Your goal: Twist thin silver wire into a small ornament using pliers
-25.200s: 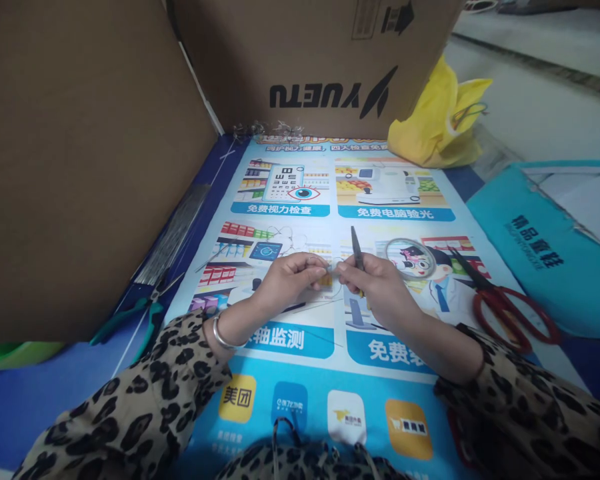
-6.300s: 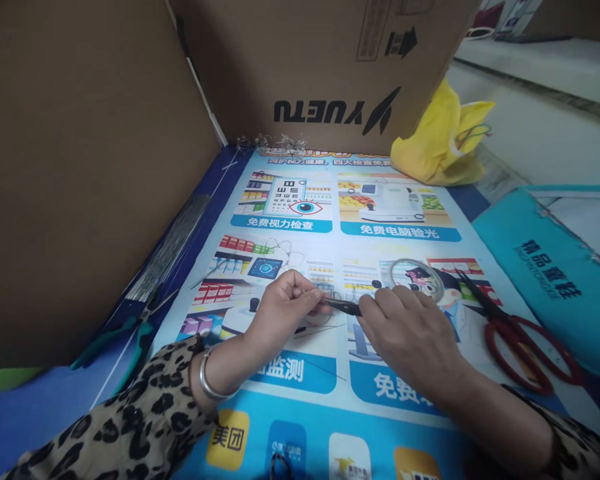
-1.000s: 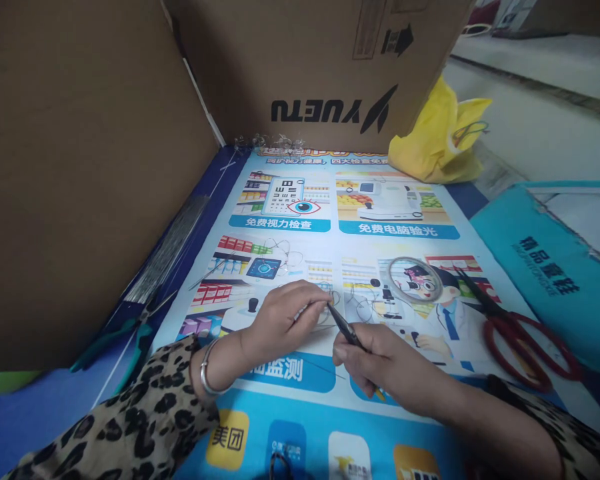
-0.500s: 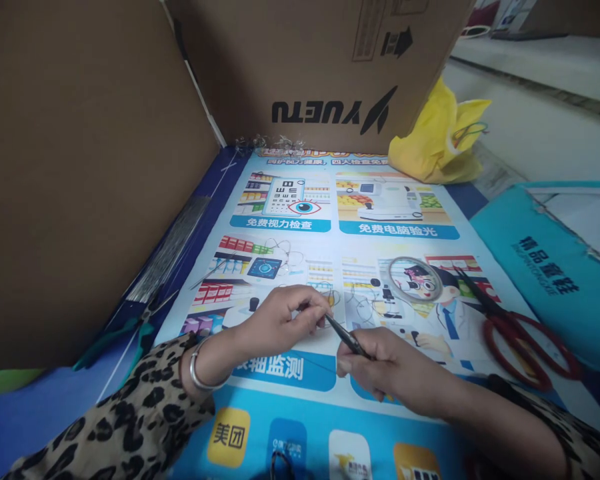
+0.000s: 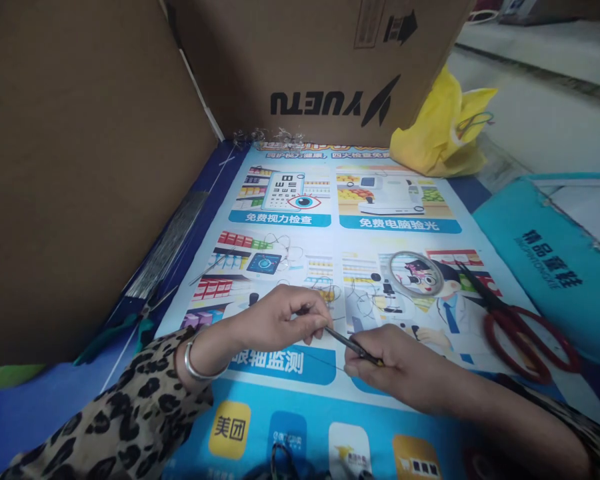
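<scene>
Over the bright poster (image 5: 275, 423), my right hand (image 5: 397, 367) grips dark pliers (image 5: 353, 345), their tip touching my left hand's (image 5: 285, 320) pinched fingers (image 5: 320, 323).

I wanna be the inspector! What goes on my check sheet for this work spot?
Surface: poster over blue tabletop.
Things: slim dark tool, maybe pliers; wire bundle.
Clutter: red-handled scissors, green-handled pliers.
Hands: right hand grips the slim dark tool; left hand pinches at its tip, contents too small to tell.
Cables: nothing seen.
Surroundings: cardboard, yellow bag.
</scene>
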The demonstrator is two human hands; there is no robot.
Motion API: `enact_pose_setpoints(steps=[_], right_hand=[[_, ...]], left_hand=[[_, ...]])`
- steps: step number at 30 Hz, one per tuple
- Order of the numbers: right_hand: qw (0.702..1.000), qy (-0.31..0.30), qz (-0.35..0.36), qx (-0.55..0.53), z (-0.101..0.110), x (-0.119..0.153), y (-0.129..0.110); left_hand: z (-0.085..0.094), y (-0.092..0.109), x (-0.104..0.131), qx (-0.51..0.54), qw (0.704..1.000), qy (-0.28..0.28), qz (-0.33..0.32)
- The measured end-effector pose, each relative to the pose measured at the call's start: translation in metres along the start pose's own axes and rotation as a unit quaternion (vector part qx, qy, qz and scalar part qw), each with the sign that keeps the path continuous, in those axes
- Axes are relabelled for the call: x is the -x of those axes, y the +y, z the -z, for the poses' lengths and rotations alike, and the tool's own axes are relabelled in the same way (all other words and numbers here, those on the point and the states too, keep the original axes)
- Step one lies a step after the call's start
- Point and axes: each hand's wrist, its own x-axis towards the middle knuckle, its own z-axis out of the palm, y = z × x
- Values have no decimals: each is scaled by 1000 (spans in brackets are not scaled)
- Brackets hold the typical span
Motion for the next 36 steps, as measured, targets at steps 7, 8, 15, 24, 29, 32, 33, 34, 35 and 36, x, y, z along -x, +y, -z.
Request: enact_pose_setpoints(steps=[7, 8, 15, 24, 29, 32, 33, 34, 35, 36], right_hand=[[969, 67, 29, 237, -3, 0, 2], [966, 71, 32, 247, -4, 0, 2], [987, 77, -2, 139, -3, 0, -2], [997, 69, -34, -25, -2, -6, 3], [996, 69, -32, -35, -1, -6, 3], [996, 70, -28, -40, -1, -6, 4], [996, 70, -27, -40, -1, -6, 5], [996, 71, -27, -40, -1, -7, 5], [996, 71, -28, -37, -1, -7, 5], [996, 72, -30, -33, -1, -7, 5]], left_hand=[[-3, 3, -2, -10, 999, -13, 29], [-4, 3, -2, 4, 999, -11, 35], [-10, -6, -5, 103, 988, 104, 57], [-13, -9, -3, -30, 989, 145, -1], [-15, -7, -5, -68, 983, 171, -13], [-17, -7, -5, -83, 979, 182, -22], [-17, -7, -5, -89, 978, 186, -24], [-17, -7, -5, -96, 977, 189, -26], [-17, -7, -5, -103, 976, 191, -28], [-17, -7, -5, -109, 975, 193, -28]])
